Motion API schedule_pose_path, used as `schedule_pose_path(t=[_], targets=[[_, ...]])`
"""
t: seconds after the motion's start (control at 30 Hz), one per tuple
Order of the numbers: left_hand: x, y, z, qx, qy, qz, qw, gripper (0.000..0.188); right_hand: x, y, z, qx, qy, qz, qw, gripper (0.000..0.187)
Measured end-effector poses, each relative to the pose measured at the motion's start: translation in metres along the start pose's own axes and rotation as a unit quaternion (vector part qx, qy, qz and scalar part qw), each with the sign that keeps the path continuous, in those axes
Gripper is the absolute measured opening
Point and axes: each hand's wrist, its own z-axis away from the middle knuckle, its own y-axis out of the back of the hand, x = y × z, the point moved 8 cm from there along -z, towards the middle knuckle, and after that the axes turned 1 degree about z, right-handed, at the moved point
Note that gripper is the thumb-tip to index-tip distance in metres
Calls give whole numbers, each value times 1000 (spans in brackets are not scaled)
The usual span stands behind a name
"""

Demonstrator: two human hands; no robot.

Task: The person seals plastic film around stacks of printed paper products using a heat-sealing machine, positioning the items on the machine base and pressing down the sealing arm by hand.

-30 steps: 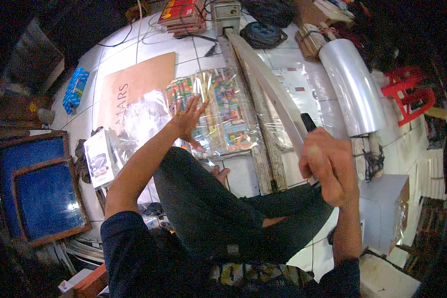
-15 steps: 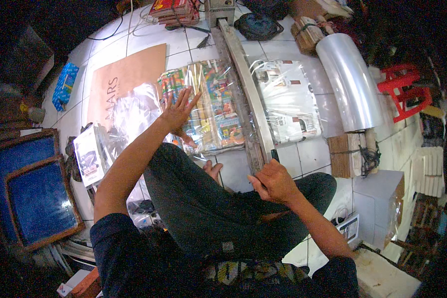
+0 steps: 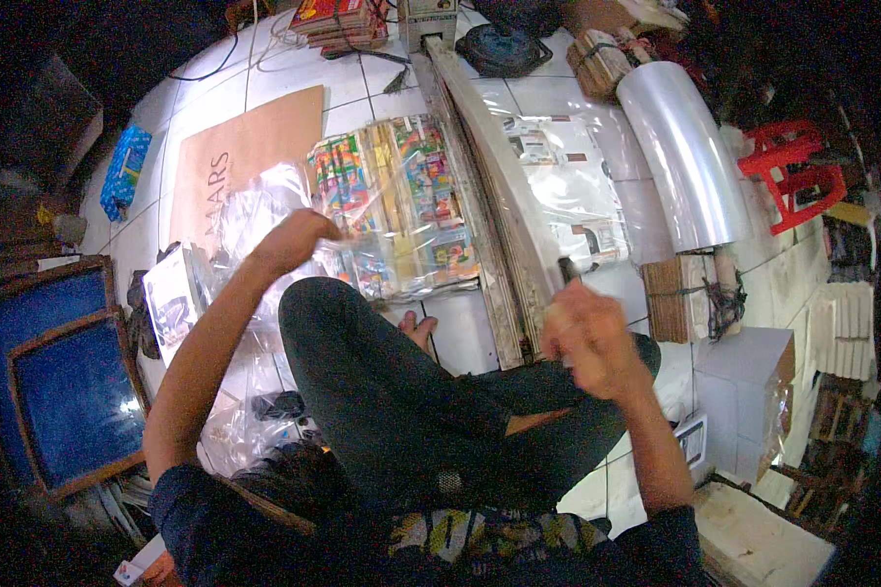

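Observation:
My right hand (image 3: 592, 338), smeared by motion, is closed round the dark handle (image 3: 566, 271) of a long bar sealer. The sealer's pale upper arm (image 3: 504, 166) is lifted off its narrow base (image 3: 480, 215). To the left of the base lies a flat, colourful printed pack (image 3: 401, 205) under clear plastic film (image 3: 377, 240). My left hand (image 3: 303, 240) is at the film's left side, its fingers drawn together on the film's edge; the fingertips are partly hidden. On the sealer's right, a white printed sheet (image 3: 578, 196) lies in clear film.
A large roll of clear film (image 3: 683, 157) lies at right, beside tied brown bundles (image 3: 680, 301) and a red plastic stool (image 3: 791, 176). Brown cardboard (image 3: 250, 147) and crumpled film (image 3: 259, 201) lie at left. Blue framed panels (image 3: 83, 401) are at far left.
My right hand has risen to the right, lifting the sealer's arm off its base. My left hand has left the pack's top and moved left, its spread fingers now closed.

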Motion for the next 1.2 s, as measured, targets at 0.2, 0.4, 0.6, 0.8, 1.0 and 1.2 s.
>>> schedule_pose_path(t=[0.2, 0.4, 0.6, 0.8, 1.0, 1.2], targets=[[-120, 39, 144, 46, 207, -204, 956, 33, -31, 82, -34, 89, 105, -244, 960, 54], [-113, 17, 184, -230, 393, -297, 839, 67, 104, 48, -16, 193, -147, 8, 970, 35], [44, 65, 32, 117, 207, -188, 953, 59, 179, -43, 10, 155, -18, 231, 960, 57], [131, -42, -123, 6, 181, 407, 895, 40, 168, -33, 1, 219, 35, 245, 944, 32], [152, -106, -249, 30, 148, 851, 504, 72, 144, -20, 2, 169, -1, 197, 966, 31], [37, -70, -308, 331, 169, 761, 532, 24, 115, -45, -7, 206, 119, 157, 959, 25]])
